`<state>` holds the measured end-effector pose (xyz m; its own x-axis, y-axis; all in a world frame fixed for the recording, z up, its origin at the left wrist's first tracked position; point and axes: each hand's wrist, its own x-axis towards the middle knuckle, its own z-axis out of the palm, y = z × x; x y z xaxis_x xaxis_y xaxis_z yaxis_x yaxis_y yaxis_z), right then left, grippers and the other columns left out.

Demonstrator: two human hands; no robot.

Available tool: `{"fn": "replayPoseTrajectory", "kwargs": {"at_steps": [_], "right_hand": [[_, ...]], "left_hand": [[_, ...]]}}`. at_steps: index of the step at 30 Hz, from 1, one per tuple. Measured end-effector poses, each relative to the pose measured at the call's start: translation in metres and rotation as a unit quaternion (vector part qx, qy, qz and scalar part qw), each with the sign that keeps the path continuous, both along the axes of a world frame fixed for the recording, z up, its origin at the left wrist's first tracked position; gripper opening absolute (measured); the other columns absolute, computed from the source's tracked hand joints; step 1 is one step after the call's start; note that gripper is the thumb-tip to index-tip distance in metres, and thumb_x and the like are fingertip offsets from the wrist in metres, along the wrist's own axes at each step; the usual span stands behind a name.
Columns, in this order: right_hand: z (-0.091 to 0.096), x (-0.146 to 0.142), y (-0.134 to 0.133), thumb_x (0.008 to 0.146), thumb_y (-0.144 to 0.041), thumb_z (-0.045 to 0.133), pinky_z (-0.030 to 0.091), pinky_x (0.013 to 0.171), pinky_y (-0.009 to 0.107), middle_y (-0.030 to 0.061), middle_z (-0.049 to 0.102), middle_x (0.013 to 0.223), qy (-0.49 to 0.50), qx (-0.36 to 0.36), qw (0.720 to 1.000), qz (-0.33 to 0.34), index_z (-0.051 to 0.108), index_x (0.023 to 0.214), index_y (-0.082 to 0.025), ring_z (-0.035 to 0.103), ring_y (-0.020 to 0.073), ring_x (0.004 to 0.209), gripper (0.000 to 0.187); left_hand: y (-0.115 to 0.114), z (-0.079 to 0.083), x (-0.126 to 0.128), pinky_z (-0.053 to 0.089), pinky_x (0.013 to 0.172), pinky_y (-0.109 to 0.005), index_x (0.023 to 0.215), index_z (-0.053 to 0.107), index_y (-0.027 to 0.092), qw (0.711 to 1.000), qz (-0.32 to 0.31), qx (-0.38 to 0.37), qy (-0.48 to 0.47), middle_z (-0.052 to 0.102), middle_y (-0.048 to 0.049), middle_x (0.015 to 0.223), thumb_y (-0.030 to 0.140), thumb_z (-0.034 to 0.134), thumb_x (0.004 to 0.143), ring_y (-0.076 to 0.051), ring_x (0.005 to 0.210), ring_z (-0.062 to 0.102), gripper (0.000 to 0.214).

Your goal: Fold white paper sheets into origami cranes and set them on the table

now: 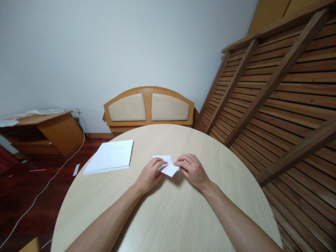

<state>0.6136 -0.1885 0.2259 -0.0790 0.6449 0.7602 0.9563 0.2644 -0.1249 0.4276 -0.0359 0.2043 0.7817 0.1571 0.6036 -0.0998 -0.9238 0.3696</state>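
Note:
A small folded piece of white paper (pixel 168 164) lies near the middle of the round pale wooden table (pixel 168 213). My left hand (pixel 151 174) pinches its left side, fingers curled onto the paper. My right hand (pixel 192 169) grips its right side, fingertips pressed on a fold. Both hands rest on the tabletop with the paper between them.
A stack of white paper sheets (pixel 111 160) lies on the table to the left. Beyond the table stands a padded wooden headboard (pixel 148 107). A slatted wooden bed frame (pixel 283 94) leans at the right. A low wooden cabinet (pixel 49 134) and a white cable (pixel 47 185) are on the floor at left.

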Motion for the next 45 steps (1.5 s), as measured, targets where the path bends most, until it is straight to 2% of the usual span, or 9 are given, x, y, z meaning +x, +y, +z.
{"fn": "replayPoseTrajectory", "kwargs": {"at_steps": [5,11,19,23,26,29,38,42,45], "right_hand": [[0.001,0.004,0.000,0.089,-0.006,0.061,0.043,0.092,0.040,0.0033,0.073,0.104,0.015,-0.057,0.998,0.001,0.070,0.100,-0.024,0.061,0.0210,0.104,0.022],[-0.006,0.012,-0.001,0.083,0.002,0.057,0.041,0.097,0.040,0.0011,0.074,0.106,0.035,-0.167,0.985,0.002,0.071,0.101,-0.025,0.061,0.0199,0.107,0.035],[-0.012,0.008,-0.003,0.082,-0.007,0.058,0.043,0.095,0.037,0.0032,0.073,0.111,0.057,-0.267,0.962,0.014,0.072,0.109,-0.025,0.063,0.0209,0.105,0.035],[-0.009,0.009,-0.004,0.085,-0.010,0.058,0.045,0.090,0.033,0.0038,0.072,0.104,0.072,-0.275,0.959,0.000,0.073,0.101,-0.024,0.063,0.0202,0.100,0.026],[-0.008,0.009,-0.005,0.093,-0.022,0.057,0.045,0.082,0.032,0.0051,0.070,0.093,0.080,-0.273,0.958,-0.015,0.071,0.091,-0.021,0.062,0.0200,0.091,0.014],[-0.009,0.009,-0.004,0.099,-0.031,0.052,0.044,0.075,0.031,0.0059,0.068,0.085,0.095,-0.272,0.957,-0.039,0.068,0.084,-0.019,0.061,0.0199,0.084,0.025],[-0.025,0.010,0.002,0.099,-0.028,0.050,0.047,0.086,0.034,0.0085,0.069,0.107,0.169,-0.242,0.951,-0.096,0.060,0.121,-0.021,0.063,0.0212,0.097,0.025],[-0.028,0.010,0.003,0.098,-0.025,0.050,0.047,0.091,0.038,0.0094,0.068,0.113,0.147,-0.227,0.958,-0.099,0.059,0.125,-0.020,0.062,0.0231,0.104,0.028],[-0.026,0.009,0.004,0.097,-0.021,0.051,0.046,0.096,0.040,0.0094,0.067,0.117,0.121,-0.224,0.961,-0.107,0.060,0.124,-0.019,0.059,0.0232,0.108,0.029]], "left_hand": [[0.005,-0.004,0.001,0.050,0.088,-0.035,0.117,0.057,0.021,0.999,0.012,0.016,0.027,0.061,-0.0082,0.112,-0.004,0.056,0.079,-0.022,0.104,0.058,0.046],[0.002,-0.004,0.000,0.050,0.086,-0.030,0.111,0.063,0.023,0.992,0.002,-0.003,0.126,0.068,-0.0044,0.109,0.000,0.056,0.084,-0.019,0.100,0.062,0.036],[-0.002,0.005,-0.002,0.049,0.082,-0.029,0.107,0.069,0.023,0.985,0.016,-0.003,0.174,0.072,-0.0045,0.100,0.027,0.058,0.094,-0.019,0.092,0.066,0.017],[-0.003,0.007,-0.002,0.048,0.076,-0.028,0.102,0.071,0.023,0.983,0.036,-0.008,0.181,0.072,-0.0039,0.092,0.033,0.054,0.097,-0.018,0.085,0.065,0.020],[-0.003,0.005,-0.001,0.047,0.073,-0.028,0.105,0.068,0.022,0.982,0.065,-0.023,0.178,0.071,-0.0043,0.090,0.036,0.049,0.098,-0.018,0.081,0.065,0.024],[-0.002,0.001,0.000,0.048,0.075,-0.028,0.120,0.061,0.023,0.981,0.087,-0.043,0.169,0.072,-0.0038,0.093,0.035,0.050,0.098,-0.019,0.082,0.066,0.028],[0.000,-0.004,0.002,0.049,0.079,-0.032,0.133,0.050,0.021,0.976,0.140,-0.026,0.166,0.069,-0.0047,0.095,0.032,0.050,0.096,-0.021,0.088,0.065,0.039],[0.000,-0.005,0.002,0.049,0.082,-0.034,0.130,0.053,0.021,0.980,0.123,0.006,0.158,0.068,-0.0054,0.094,0.028,0.051,0.095,-0.023,0.095,0.062,0.035],[0.001,-0.007,0.002,0.049,0.089,-0.038,0.126,0.056,0.021,0.983,0.114,0.028,0.142,0.065,-0.0090,0.108,0.027,0.052,0.094,-0.025,0.103,0.060,0.032]]}}
